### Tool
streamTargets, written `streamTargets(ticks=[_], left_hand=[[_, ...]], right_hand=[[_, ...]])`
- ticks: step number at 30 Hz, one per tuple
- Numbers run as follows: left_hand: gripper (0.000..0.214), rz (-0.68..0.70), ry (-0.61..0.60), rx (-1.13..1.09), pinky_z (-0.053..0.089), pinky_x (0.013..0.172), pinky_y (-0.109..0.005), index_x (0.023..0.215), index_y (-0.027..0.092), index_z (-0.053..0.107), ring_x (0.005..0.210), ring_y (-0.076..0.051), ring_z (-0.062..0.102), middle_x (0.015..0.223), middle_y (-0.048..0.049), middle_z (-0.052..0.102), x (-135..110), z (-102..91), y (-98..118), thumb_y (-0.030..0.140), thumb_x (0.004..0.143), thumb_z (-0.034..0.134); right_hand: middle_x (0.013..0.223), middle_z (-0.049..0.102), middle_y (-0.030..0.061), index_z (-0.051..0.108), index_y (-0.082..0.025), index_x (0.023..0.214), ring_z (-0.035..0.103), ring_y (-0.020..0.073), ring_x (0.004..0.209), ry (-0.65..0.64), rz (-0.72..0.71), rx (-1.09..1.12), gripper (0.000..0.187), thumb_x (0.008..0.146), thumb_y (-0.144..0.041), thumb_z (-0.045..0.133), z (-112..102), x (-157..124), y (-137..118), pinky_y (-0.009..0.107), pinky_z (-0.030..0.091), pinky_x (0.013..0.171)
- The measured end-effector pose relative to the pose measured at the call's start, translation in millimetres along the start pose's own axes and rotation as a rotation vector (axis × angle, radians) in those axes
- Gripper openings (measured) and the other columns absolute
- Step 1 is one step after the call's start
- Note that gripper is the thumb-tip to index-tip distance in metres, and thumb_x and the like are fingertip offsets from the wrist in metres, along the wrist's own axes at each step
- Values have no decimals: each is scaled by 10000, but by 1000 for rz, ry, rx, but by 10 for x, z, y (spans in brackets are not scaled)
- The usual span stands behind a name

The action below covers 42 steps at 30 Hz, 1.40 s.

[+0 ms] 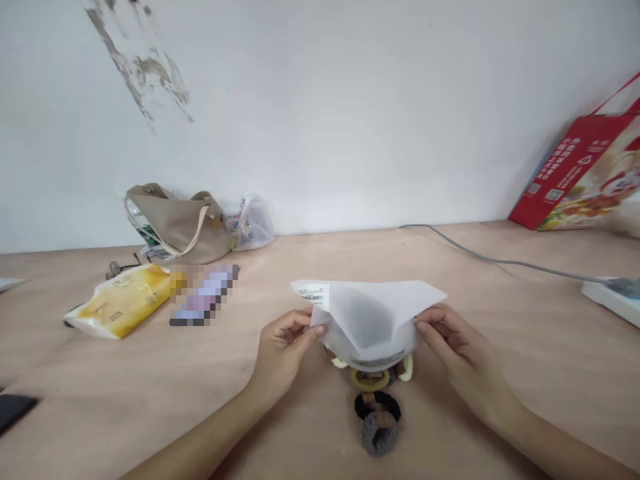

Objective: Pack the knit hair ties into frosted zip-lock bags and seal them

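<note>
A frosted, see-through plastic bag (407,297) with a white barcode label (316,295) hangs between my hands, its mouth spread wide. My left hand (286,347) pinches the bag's left edge between thumb and fingers. On the opposite edge, my right hand (457,350) grips it the same way. A dark shape shows through the bag; I cannot tell what it is. Below the bag, fuzzy hair ties lie in a line on the table: a mustard one (371,381), a black one (389,402) and a grey one (379,437). Cream ones (407,368) are partly hidden behind it.
To the left lie a yellow tissue pack (135,300) and a pixelated phone-like object (206,297). A beige handbag (187,227) and a clear plastic bag (254,223) stand by the wall. A grey cable (480,255) runs to a white power strip (613,298); a red box (565,173) stands behind.
</note>
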State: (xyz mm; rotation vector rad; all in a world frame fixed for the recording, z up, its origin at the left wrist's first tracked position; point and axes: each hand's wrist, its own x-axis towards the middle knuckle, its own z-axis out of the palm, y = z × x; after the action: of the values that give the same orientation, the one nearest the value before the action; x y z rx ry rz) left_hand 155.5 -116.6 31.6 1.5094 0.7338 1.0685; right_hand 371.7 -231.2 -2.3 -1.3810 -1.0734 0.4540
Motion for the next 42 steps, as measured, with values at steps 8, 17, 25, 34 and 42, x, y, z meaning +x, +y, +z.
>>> streamTargets(ticks=[8, 17, 25, 34, 42], left_hand=[[171, 4, 74, -8, 488, 697, -248, 690, 170, 682, 697, -162, 636, 726, -17, 716, 243, 36, -31, 306, 643, 775], [253, 25, 103, -31, 452, 660, -230, 640, 163, 627, 663, -146, 591, 652, 8, 651, 361, 127, 113, 368, 630, 776], [338, -18, 130, -106, 400, 587, -187, 577, 150, 590, 582, -98, 494, 568, 41, 578, 452, 155, 76, 423, 629, 782], [177, -384, 230, -296, 513, 674, -261, 894, 144, 629, 736, -147, 640, 927, -74, 686, 676, 219, -79, 298, 890, 542], [153, -617, 174, -308, 547, 703, -313, 922, 119, 610, 687, -209, 698, 774, -110, 712, 645, 273, -152, 255, 889, 549]], right_hand=[[803, 593, 14, 553, -229, 757, 556, 170, 748, 102, 15, -17, 191, 827, -406, 549, 58, 211, -13, 273, 457, 661], [838, 613, 19, 543, -234, 748, 564, 182, 779, 126, -3, 13, 181, 809, -404, 553, 69, 338, -125, 290, 454, 690], [860, 639, 21, 588, -223, 766, 565, 188, 823, 123, 45, 72, 218, 807, -437, 575, 64, 435, -76, 303, 458, 736], [1124, 664, 79, 673, -221, 1045, 570, 254, 1095, -184, 92, 76, 497, 893, -596, 385, 153, 547, 173, 444, 397, 974], [1168, 661, 31, 660, -251, 1131, 564, 246, 1130, -540, -15, 27, 445, 883, -560, 458, 353, 528, 55, 406, 379, 1006]])
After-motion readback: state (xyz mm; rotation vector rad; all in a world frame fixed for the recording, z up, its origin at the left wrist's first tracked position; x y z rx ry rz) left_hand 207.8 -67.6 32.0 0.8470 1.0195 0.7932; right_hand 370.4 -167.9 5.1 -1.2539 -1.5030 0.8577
